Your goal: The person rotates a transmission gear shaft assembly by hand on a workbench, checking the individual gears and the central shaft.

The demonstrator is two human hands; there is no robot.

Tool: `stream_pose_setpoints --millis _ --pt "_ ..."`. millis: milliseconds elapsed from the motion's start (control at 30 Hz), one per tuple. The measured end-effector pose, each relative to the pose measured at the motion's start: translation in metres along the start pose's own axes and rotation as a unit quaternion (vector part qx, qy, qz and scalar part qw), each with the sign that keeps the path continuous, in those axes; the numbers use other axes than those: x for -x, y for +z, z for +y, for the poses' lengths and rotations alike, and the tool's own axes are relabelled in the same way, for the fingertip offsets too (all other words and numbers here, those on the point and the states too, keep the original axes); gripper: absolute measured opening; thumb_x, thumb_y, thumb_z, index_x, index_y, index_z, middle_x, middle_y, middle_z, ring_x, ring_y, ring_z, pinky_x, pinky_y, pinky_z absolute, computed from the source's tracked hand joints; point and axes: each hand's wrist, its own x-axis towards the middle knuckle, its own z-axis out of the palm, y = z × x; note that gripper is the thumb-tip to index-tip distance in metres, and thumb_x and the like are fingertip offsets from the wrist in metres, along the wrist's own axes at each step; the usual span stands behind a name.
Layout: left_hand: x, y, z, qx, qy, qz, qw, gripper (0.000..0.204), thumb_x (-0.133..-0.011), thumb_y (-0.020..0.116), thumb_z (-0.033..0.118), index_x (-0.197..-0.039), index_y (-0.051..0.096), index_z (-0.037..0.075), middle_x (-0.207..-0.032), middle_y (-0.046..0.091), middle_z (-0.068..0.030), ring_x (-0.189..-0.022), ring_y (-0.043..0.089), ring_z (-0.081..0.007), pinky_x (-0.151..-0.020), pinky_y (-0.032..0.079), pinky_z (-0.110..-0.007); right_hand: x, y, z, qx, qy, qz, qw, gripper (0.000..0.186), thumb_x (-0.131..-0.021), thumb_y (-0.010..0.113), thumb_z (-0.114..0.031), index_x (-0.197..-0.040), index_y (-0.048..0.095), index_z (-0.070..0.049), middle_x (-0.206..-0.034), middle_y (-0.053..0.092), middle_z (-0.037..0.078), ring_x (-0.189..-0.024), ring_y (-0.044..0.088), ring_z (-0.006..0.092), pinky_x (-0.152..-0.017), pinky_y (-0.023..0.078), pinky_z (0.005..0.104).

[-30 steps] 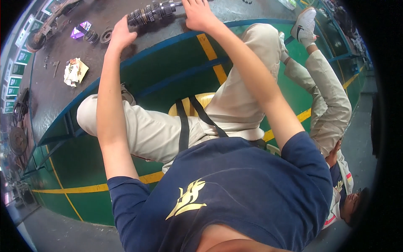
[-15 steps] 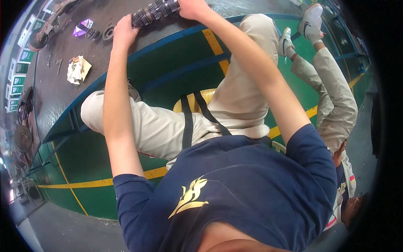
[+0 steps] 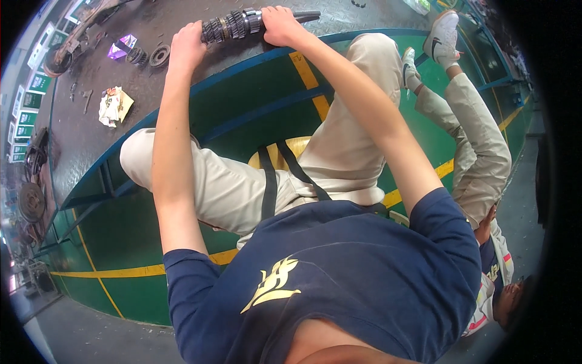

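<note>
A dark metal gear shaft [image 3: 233,25], with several toothed gears stacked along it, lies crosswise over the near part of the table. My left hand [image 3: 189,43] is closed round its left end. Toward the other end, my right hand [image 3: 280,26] grips the shaft, and a bare tapered tip [image 3: 308,16] sticks out beyond it. The fingers of both hands are partly hidden behind the metal. Just left of my left hand lie a loose ring-shaped gear [image 3: 159,56] and a ribbed gear [image 3: 137,57].
The metal table [image 3: 136,82] has a blue edge [image 3: 242,58]. On it lie a purple packet [image 3: 122,47], crumpled paper [image 3: 115,105] and small tools [image 3: 87,100]. Larger machine parts [image 3: 57,59] stand at far left. Another person's legs [image 3: 464,115] are at my right.
The shaft and both hands appear slightly lower in the picture, as does the table. The shaft's tapered right tip, cut off before, now shows. Both hands keep their hold.
</note>
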Motion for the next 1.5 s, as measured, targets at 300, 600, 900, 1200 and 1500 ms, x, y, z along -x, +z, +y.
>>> stream_pose_setpoints --millis 300,600,900,1200,1500 --pt "0.001 -0.007 0.004 0.043 -0.114 -0.079 0.989 0.041 -0.074 0.064 0.007 -0.114 0.058 0.001 -0.107 0.065 -0.0218 -0.104 0.061 -0.0389 -0.091 0.049 -0.045 0.003 -0.007 0.013 0.005 -0.044 -0.029 0.999 0.047 -0.077 0.061 -0.010 -0.123 0.053 -0.006 -0.123 0.058 0.014 -0.121 0.050 0.0328 -0.108 0.031 0.0459" --pt "0.017 -0.009 -0.018 0.109 -0.133 -0.084 0.982 0.040 -0.076 0.065 0.011 -0.113 0.064 -0.002 -0.104 0.066 -0.0237 -0.096 0.065 -0.0355 -0.088 0.050 -0.039 0.005 -0.007 0.021 -0.002 -0.036 0.009 0.999 0.060 -0.078 0.063 -0.013 -0.136 0.047 -0.010 -0.130 0.056 0.015 -0.127 0.046 0.0330 -0.113 0.023 0.0470" --pt "0.016 -0.017 -0.002 0.101 -0.148 -0.093 0.979 0.041 -0.078 0.066 0.017 -0.116 0.064 0.002 -0.112 0.064 -0.0222 -0.108 0.061 -0.0361 -0.097 0.047 -0.042 0.003 -0.005 0.020 -0.023 -0.041 0.011 0.999 0.059 -0.080 0.060 -0.011 -0.138 0.047 -0.014 -0.131 0.056 0.014 -0.126 0.047 0.0344 -0.111 0.027 0.0463" --pt "0.013 -0.018 0.008 0.025 -0.200 -0.122 0.972 0.035 -0.080 0.064 0.023 -0.109 0.065 0.003 -0.109 0.066 -0.0202 -0.103 0.063 -0.0362 -0.091 0.050 -0.045 -0.007 0.000 0.027 -0.019 -0.054 0.034 0.998 0.043 -0.083 0.057 -0.014 -0.126 0.060 -0.013 -0.119 0.063 0.011 -0.117 0.055 0.0326 -0.105 0.033 0.0466" --pt "0.011 -0.024 0.006 0.041 -0.172 -0.119 0.977 0.032 -0.076 0.072 0.018 -0.105 0.068 0.003 -0.103 0.068 -0.0202 -0.099 0.065 -0.0346 -0.089 0.051 -0.042 -0.007 -0.002 0.025 -0.015 -0.091 0.053 0.994 0.040 -0.085 0.058 -0.020 -0.123 0.061 -0.009 -0.119 0.062 0.011 -0.117 0.055 0.0300 -0.104 0.034 0.0461"
